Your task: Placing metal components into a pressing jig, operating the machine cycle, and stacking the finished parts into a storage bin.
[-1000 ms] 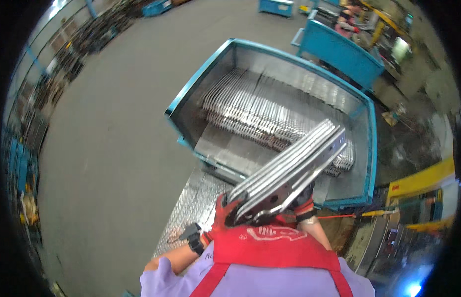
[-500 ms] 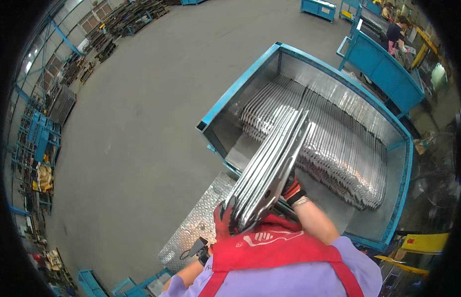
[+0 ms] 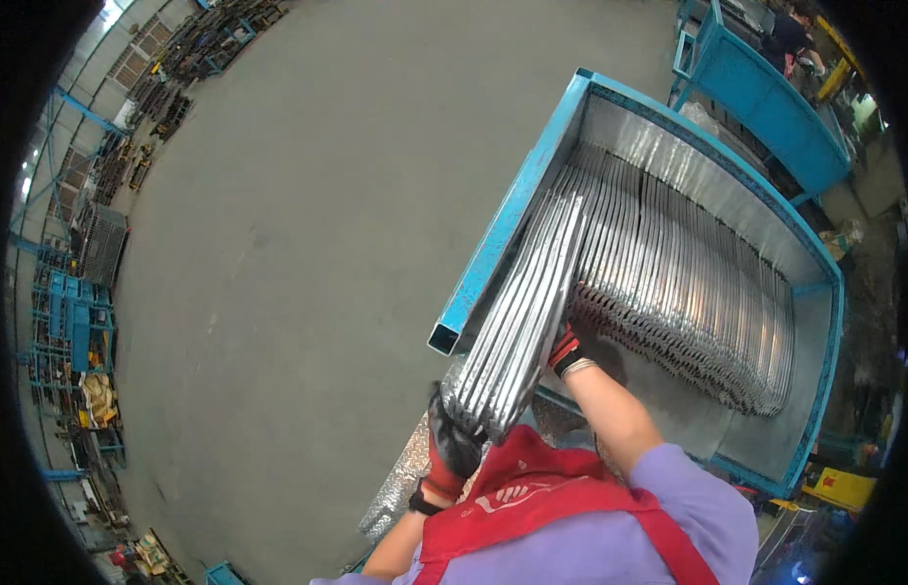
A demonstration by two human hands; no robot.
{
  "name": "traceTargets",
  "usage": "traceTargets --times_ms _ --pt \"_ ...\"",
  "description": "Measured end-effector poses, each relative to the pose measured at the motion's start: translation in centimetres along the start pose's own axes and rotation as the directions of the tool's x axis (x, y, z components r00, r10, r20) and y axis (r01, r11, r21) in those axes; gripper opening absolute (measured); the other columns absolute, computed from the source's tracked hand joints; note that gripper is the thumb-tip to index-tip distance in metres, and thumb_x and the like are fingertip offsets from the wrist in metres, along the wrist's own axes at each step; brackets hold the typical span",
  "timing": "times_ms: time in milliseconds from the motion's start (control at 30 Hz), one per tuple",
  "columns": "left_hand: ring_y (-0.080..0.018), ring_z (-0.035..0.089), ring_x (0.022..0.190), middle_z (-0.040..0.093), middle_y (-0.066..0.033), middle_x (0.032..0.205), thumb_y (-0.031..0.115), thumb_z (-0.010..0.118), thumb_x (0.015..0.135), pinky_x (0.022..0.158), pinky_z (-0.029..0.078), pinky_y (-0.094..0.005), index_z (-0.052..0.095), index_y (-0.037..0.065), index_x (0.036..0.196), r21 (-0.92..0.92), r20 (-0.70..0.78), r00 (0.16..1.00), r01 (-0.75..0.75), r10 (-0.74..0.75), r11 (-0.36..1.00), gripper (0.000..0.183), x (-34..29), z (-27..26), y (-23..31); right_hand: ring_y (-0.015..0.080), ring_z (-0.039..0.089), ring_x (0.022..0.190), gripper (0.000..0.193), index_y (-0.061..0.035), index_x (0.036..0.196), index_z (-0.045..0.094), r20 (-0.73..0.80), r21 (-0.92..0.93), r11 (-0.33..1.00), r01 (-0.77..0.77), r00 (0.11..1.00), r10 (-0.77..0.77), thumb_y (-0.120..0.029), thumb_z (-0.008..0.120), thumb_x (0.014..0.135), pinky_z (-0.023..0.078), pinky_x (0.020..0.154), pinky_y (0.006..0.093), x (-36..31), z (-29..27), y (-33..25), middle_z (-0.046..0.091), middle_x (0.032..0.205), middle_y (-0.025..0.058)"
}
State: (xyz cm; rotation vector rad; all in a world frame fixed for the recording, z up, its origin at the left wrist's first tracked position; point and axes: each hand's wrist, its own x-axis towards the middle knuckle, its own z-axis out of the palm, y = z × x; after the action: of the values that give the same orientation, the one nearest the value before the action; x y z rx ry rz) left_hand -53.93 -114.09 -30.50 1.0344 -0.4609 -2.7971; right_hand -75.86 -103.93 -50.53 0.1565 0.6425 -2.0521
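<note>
A bundle of several long, shiny metal strips [image 3: 520, 322] is held between my two hands, slanting with its far end over the left side of the blue metal bin [image 3: 520, 210]. My left hand [image 3: 454, 441], in a red and black glove, is closed round the near end. My right hand [image 3: 565, 349], in a similar glove, grips the bundle's right side; its fingers are partly hidden by the strips. Inside the bin, many like strips [image 3: 683, 283] stand packed side by side in a row, just right of the bundle.
A patterned metal plate [image 3: 400, 478] lies below the bin's near left corner. Another blue bin [image 3: 761, 107] stands at the back right, with a person [image 3: 790, 44] beyond it. Blue racks [image 3: 78, 322] line the far left. A yellow part [image 3: 842, 487] is at lower right.
The bundle has swung left and steeper, its far end now beside the row at the bin's left side instead of lying across it. Both hands still hold it. The view has shifted.
</note>
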Motion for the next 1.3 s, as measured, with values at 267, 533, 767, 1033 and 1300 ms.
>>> traceTargets --times_ms 267,533,767,1033,1300 --pt "-0.0225 0.047 0.113 0.051 -0.0064 0.123 0.044 0.04 0.088 0.095 0.039 -0.0394 0.047 0.013 0.123 0.062 0.153 0.955 0.247 -0.254 0.967 0.048 4.4 -5.5 -2.7 0.0239 0.043 0.116 0.051 -0.0091 0.131 0.038 -0.264 0.179 0.984 -0.01 0.963 0.058 -0.043 0.027 0.094 0.032 0.1 0.0356 0.0 -2.0 -0.4 0.045 0.129 0.0084" --pt "-0.0286 0.048 0.109 0.051 -0.0084 0.12 0.029 0.051 0.085 0.089 0.04 -0.0422 0.051 0.016 0.118 0.513 0.288 0.945 -0.017 -0.153 0.858 0.036 6.4 -1.7 -3.3 0.0227 0.054 0.102 0.048 -0.003 0.124 0.045 -0.343 0.028 0.949 0.314 0.895 -0.286 -0.039 0.037 0.093 0.042 0.092 0.0354 -5.4 5.2 -7.8 0.054 0.116 0.0102" --pt "-0.0345 0.041 0.118 0.04 -0.0171 0.131 0.039 0.033 0.091 0.101 0.033 -0.0484 0.04 0.009 0.128 -0.911 0.404 0.754 0.281 -0.519 -0.301 0.048 13.2 0.6 -2.6 0.0171 0.051 0.105 0.044 -0.0003 0.123 0.045 -0.197 -0.549 0.775 0.312 0.853 -0.483 -0.032 0.042 0.092 0.037 0.092 0.0261 -0.7 1.2 -12.0 0.053 0.118 0.0065" --pt "-0.0199 0.047 0.066 0.046 -0.0054 0.071 0.043 0.043 0.085 0.061 0.038 -0.0313 0.045 0.016 0.074 -0.657 0.596 0.744 0.668 -0.301 0.35 0.029 27.1 3.1 -5.0 0.0155 0.053 0.076 0.049 -0.0045 0.11 0.055 -0.285 -0.727 0.681 0.088 0.864 -0.415 -0.045 0.055 0.083 0.043 0.067 0.0292 5.9 2.6 -21.5 0.057 0.09 0.0034" --pt "-0.0044 0.045 0.063 0.053 0.0033 0.081 0.036 0.074 0.065 0.055 0.041 -0.0186 0.058 0.008 0.097 -0.369 0.604 0.546 0.838 -0.581 0.403 0.046 26.2 6.6 -2.3 0.0219 0.049 0.104 0.062 -0.0133 0.135 0.032 -0.148 -0.831 0.548 0.092 0.914 -0.378 -0.041 0.053 0.084 0.042 0.084 0.0355 7.0 0.2 -21.4 0.047 0.122 0.0128"
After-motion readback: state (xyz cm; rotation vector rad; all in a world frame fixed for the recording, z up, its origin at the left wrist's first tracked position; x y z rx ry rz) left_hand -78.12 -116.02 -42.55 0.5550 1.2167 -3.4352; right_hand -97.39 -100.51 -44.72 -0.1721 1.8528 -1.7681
